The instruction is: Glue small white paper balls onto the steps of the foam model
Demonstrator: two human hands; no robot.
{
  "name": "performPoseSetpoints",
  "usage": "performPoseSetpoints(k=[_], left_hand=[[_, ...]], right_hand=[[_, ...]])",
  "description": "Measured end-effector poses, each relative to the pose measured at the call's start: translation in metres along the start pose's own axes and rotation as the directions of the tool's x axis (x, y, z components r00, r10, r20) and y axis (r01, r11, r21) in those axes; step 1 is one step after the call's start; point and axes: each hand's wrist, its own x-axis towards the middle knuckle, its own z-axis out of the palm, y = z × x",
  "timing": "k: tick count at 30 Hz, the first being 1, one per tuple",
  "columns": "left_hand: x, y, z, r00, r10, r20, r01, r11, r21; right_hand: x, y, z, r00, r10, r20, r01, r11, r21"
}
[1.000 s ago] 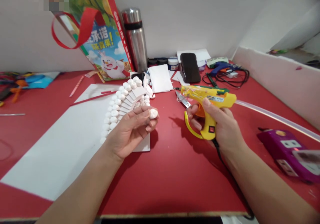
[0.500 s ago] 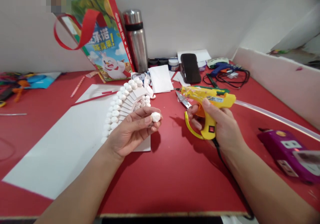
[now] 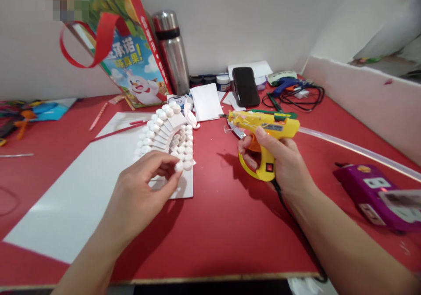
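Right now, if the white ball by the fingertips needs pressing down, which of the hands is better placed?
Left, I'd say. The left hand has thumb and fingertips at the white ball; the right hand is wrapped around the yellow glue gun, off to the side.

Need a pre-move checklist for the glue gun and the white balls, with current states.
1. Glue gun gripped in right hand: ok.
2. Glue stick in the gun's rear: ok, long end sticking out.
3. Nozzle pointed away from left hand: ok.
4. White ball fixed in place: cannot tell; left fingertips are at it, beside the lower end of the ball rows.
5. Gun hot, glue melted: cannot tell.
6. Area by the barrel free of sharp tools: not ok, a metal blade shows just below it.
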Motion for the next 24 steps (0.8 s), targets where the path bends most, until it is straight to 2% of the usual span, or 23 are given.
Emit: performPoseSetpoints(k=[2,4,9,12,18,24], left_hand=[[-0.01,-0.005,0.001,0.999,-0.046,-0.006,0.046,0.999,0.028],[-0.015,-0.006,0.005,1.0,-0.017,-0.014,0.018,0.997,0.078],[-0.008,0.005,0.019,0.971,0.231,0.053,-0.237,0.942,0.237],[-0.004,0.005,0.026,0.95,0.3,0.091,-0.313,0.894,0.32],[-0.006,0.0,0.033,0.956,0.268,0.118,-0.291,0.839,0.46],[-0.005,-0.001,0.034,0.959,0.237,0.158,-0.284,0.809,0.515]], right_hand=[[-0.001,-0.001,0.001,1.0,-0.004,0.008,0.004,1.0,0.015],[-0.001,-0.001,0.001,1.0,-0.007,0.01,0.006,0.999,0.035],[-0.001,0.0,0.002,1.0,-0.003,-0.01,0.003,1.0,0.01],[0.0,-0.001,0.002,1.0,0.007,-0.012,-0.007,1.0,0.005],[-0.002,-0.001,0.002,1.0,0.003,-0.005,-0.002,1.0,0.014],[-0.001,0.0,0.0,1.0,-0.005,0.019,0.005,1.0,0.005]])
